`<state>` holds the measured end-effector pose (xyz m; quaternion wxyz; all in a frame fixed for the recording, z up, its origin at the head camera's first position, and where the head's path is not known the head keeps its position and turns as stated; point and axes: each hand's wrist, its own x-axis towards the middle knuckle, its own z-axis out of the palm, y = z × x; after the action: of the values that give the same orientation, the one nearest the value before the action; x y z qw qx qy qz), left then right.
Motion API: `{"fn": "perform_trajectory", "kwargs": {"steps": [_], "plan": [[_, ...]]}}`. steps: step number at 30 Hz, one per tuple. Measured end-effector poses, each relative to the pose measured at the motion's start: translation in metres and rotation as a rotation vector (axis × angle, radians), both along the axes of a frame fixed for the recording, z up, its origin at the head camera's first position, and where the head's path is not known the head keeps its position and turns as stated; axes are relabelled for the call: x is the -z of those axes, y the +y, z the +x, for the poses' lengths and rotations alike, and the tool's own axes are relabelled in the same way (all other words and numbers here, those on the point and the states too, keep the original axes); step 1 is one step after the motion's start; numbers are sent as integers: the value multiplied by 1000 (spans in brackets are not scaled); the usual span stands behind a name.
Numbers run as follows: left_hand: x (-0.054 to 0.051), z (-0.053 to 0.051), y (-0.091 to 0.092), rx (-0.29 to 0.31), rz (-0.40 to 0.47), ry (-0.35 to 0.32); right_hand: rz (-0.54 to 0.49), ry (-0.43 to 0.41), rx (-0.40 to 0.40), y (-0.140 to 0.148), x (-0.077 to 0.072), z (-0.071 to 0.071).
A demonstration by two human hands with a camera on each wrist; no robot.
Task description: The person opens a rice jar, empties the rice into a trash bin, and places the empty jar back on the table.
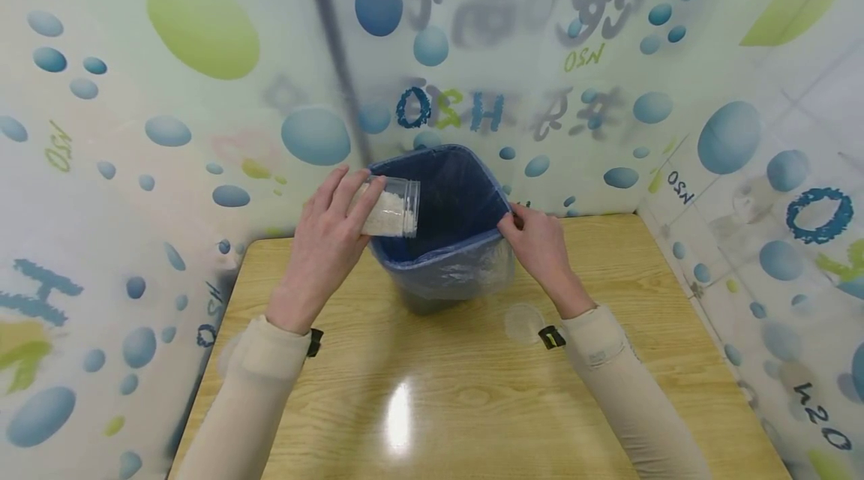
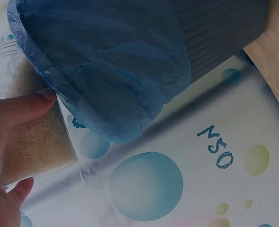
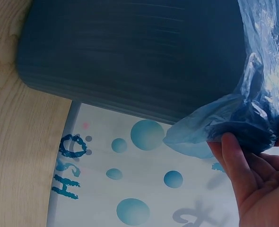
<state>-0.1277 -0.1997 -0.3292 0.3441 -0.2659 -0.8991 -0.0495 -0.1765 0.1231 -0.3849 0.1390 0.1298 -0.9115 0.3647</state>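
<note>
A clear plastic jar point(image 1: 410, 202) of rice point(image 2: 35, 144) is tipped on its side in my left hand point(image 1: 320, 240), its mouth over the left rim of the bin. The left fingers and thumb grip around the jar, and the rice is still inside it. The dark ribbed trash bin point(image 3: 120, 56) stands on the table, lined with a blue plastic bag point(image 1: 466, 270) folded over its rim. At the right rim, my right hand point(image 1: 543, 251) pinches the bag's edge between thumb and fingers. The inside of the bin is dark, so its bottom cannot be made out.
A clear round disc, like a lid point(image 1: 524, 324), lies on the wooden table point(image 1: 472, 397) near the right wrist. Patterned walls point(image 1: 256, 105) close in behind the bin and on both sides.
</note>
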Motion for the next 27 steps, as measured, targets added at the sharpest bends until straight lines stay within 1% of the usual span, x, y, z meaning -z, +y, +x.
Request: {"fn": "perform_trajectory", "kwargs": {"steps": [17,27], "plan": [[2,0,2,-12,-23,17,-1,-17,7,1,2,0],[5,-1,2,-9,-34,29,-4,-32,9,1,2,-1]]}}
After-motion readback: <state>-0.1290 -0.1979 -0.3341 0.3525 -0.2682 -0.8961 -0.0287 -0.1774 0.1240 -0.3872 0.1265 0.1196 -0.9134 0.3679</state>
